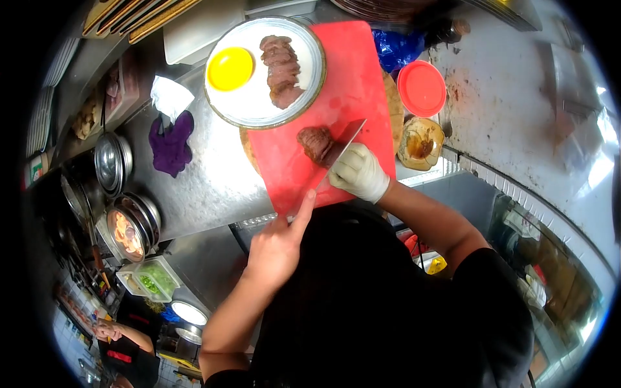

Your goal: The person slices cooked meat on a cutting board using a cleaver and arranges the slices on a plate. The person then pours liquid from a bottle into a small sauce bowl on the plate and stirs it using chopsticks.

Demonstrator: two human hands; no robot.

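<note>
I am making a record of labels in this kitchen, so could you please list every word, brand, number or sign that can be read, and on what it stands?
No text is readable here.
Knife blade, red cutting board, plate: nothing legible.
Green-and-white pack, far left: too small and blurred.
Red patch on another person's black clothing: too blurred to tell if it is writing.

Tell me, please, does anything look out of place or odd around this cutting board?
Mildly odd: only the right hand is gloved, while the left hand, holding the knife, is bare. Also, a purple cloth lies crumpled on the steel counter, which looks untidy.
</note>
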